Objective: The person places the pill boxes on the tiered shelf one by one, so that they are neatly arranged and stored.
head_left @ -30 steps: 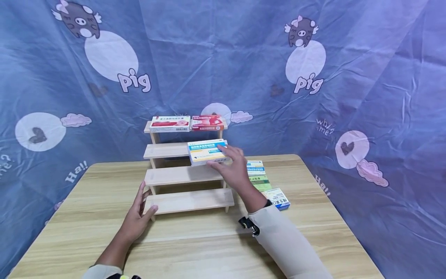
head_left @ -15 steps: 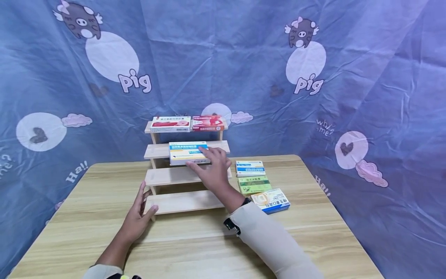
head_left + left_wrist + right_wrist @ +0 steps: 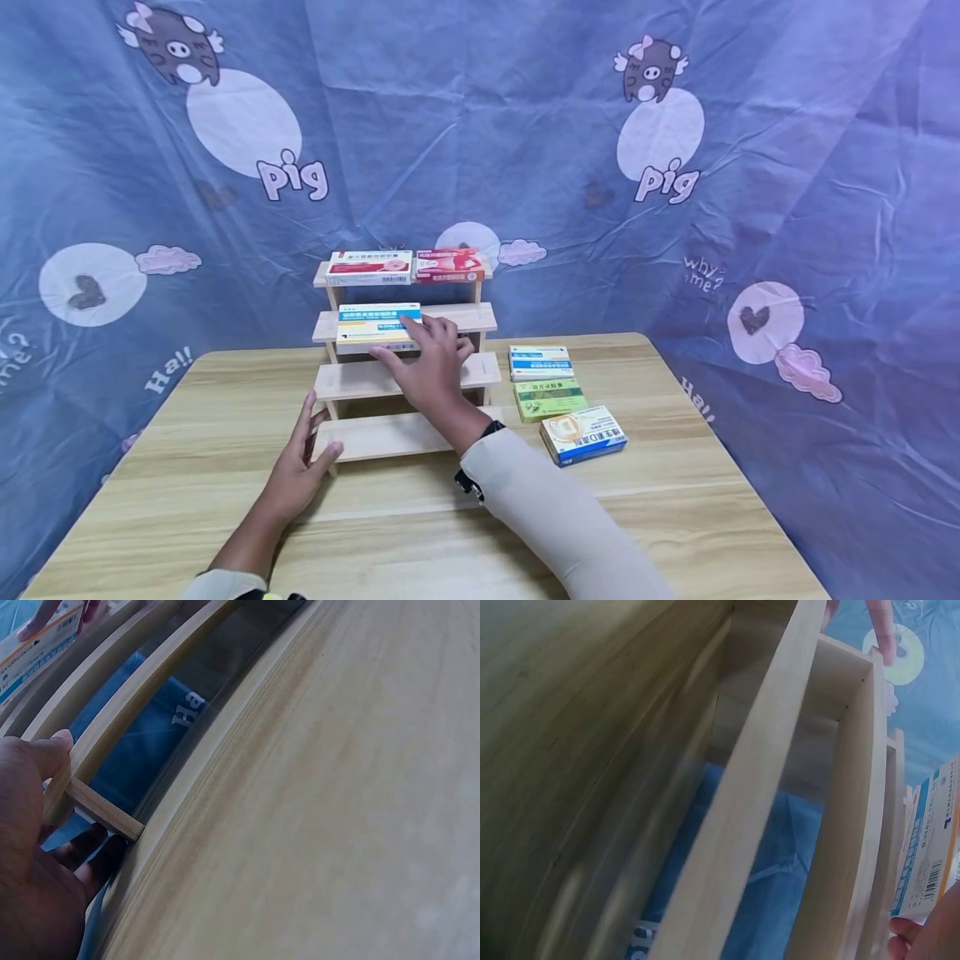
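A blue cloth (image 3: 480, 150) hung in creases behind a pale wood-grain table (image 3: 705, 517). Its print showed two winged pigs (image 3: 651, 73), white circles (image 3: 243, 123), pink clouds (image 3: 807, 373) and the word "pig" (image 3: 292, 176); faint, blurred lettering (image 3: 13, 360) near the left edge seemed to read "me?"

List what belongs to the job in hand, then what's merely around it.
Likely in the job:
right hand, pinching a blue-white box
left hand, gripping the stepped shelf
up top: red-white box, red box
beside the shelf, perhaps waiting: another blue-white box, green box, blue-edged box

Probably just setting:
wooden table
patterned cloth
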A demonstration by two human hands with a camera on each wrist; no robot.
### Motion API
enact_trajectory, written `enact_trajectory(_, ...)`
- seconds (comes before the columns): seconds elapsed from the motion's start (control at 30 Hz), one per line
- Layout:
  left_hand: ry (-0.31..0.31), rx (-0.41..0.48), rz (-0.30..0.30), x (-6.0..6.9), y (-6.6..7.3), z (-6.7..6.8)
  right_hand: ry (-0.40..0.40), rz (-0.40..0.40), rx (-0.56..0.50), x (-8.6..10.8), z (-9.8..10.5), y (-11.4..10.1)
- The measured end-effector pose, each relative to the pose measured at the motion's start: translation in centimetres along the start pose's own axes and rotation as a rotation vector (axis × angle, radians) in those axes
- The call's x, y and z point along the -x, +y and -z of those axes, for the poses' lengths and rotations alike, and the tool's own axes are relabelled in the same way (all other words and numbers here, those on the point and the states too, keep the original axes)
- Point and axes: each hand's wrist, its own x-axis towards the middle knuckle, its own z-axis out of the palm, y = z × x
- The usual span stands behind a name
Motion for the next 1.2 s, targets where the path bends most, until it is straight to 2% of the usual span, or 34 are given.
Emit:
enact_trajectory(0.27,0.001,0.011,-0.017,0.2,0.0,-0.2,0.004,0.017,0.087,-0.5,-1.4,-0.4)
enact_trajectory(0.57,-0.024,-0.006,0.053,0.1,0.0,0.2,-0.015,0.032,0.199,-1.3,-2.7,-0.8)
enact_trajectory(0.83,-0.021,-0.024,0.025,0.0,-0.1,0.2,-0.018,0.053,0.261,-1.5,-3.3,-1.2)
enact_trajectory(1.03,-0.025,-0.036,0.035,-0.1,-0.1,0.1,-0.061,0.036,0.330,-1.8,-3.7,-1.3)
enact_trajectory(1.2,-0.018,-0.028,0.028,-0.1,-0.2,0.1,-0.073,0.033,0.344,-2.1,-3.8,-1.5)
